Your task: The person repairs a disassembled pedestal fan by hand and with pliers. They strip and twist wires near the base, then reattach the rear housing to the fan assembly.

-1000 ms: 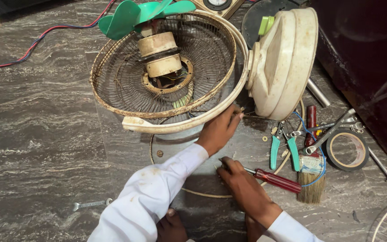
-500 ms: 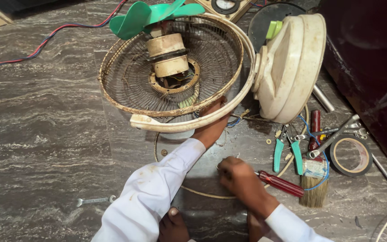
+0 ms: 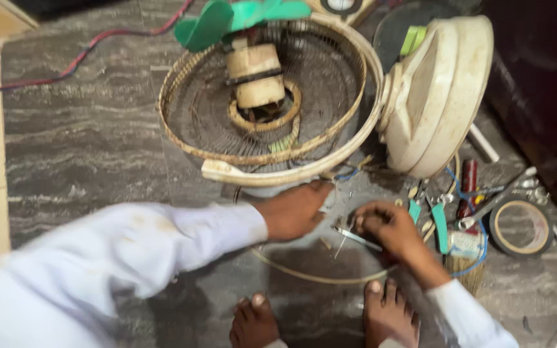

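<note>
A round wire fan guard [image 3: 356,145] with a cream rim lies on the dark stone floor. Inside it stands a cream motor [image 3: 256,77], with green blades [image 3: 227,19] above. My left hand [image 3: 294,209], in a white sleeve, reaches just under the guard's near rim, its fingertips at the rim and the loose wires there; blur hides its grip. My right hand [image 3: 385,225] is beside it, closed around a screwdriver [image 3: 356,237] whose thin metal shaft points left. The handle is hidden in the hand.
A cream fan housing [image 3: 439,96] leans at the right of the guard. Teal-handled pliers [image 3: 439,225], a brush [image 3: 465,274], a tape roll [image 3: 517,225] and small tools lie at the right. A thin wire ring [image 3: 317,277] and my bare feet [image 3: 388,309] are below. A red cable [image 3: 98,45] runs at the top left.
The view has shifted, so the fan sits further right. My right hand has lifted the screwdriver off the floor and moved up close to my left hand, which has dropped below the rim.
</note>
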`<move>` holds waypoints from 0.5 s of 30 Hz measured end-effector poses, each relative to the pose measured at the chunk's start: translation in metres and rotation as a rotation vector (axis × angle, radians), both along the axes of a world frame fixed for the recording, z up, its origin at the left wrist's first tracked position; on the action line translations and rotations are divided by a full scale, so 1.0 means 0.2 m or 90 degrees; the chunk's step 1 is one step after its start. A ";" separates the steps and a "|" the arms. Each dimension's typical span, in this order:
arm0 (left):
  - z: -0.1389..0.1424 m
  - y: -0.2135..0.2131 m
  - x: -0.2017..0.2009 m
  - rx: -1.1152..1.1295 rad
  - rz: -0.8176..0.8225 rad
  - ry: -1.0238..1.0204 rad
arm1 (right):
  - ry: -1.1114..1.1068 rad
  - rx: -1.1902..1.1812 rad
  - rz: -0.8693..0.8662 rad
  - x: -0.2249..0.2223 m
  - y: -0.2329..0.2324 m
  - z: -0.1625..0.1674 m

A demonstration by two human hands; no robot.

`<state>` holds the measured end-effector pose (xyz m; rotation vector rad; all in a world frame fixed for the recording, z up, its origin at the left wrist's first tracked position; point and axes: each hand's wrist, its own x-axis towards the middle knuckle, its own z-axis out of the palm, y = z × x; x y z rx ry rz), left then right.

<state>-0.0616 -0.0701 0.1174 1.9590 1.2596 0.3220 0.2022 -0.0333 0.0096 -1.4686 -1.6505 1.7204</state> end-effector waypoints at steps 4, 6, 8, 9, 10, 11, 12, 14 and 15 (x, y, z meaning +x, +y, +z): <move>0.17 -0.06 -0.19 -0.102 -0.098 0.149 | 0.050 -0.071 -0.042 0.01 0.02 -0.11; 0.15 -0.07 -0.25 -0.195 -0.144 0.211 | -0.017 0.059 -0.018 0.00 0.02 -0.13; 0.03 -0.06 -0.19 -0.192 -0.159 0.169 | -0.064 0.083 0.000 0.05 0.01 -0.12; -0.03 -0.07 -0.21 -0.195 -0.154 0.171 | -0.023 0.045 0.004 0.05 0.01 -0.12; -0.11 -0.08 -0.21 -0.217 -0.108 0.183 | 0.038 0.009 0.010 0.03 0.01 -0.13; -0.20 -0.08 -0.17 -0.230 -0.060 0.190 | 0.084 -0.032 -0.003 0.01 0.01 -0.14; -0.28 -0.09 -0.14 -0.199 -0.023 0.190 | 0.116 -0.065 -0.013 -0.01 0.02 -0.14; -0.43 -0.09 -0.08 -0.188 0.034 0.163 | 0.134 -0.100 -0.026 -0.04 0.03 -0.11; -0.49 -0.12 -0.06 -0.212 0.057 0.143 | 0.128 -0.106 -0.027 -0.06 0.03 -0.09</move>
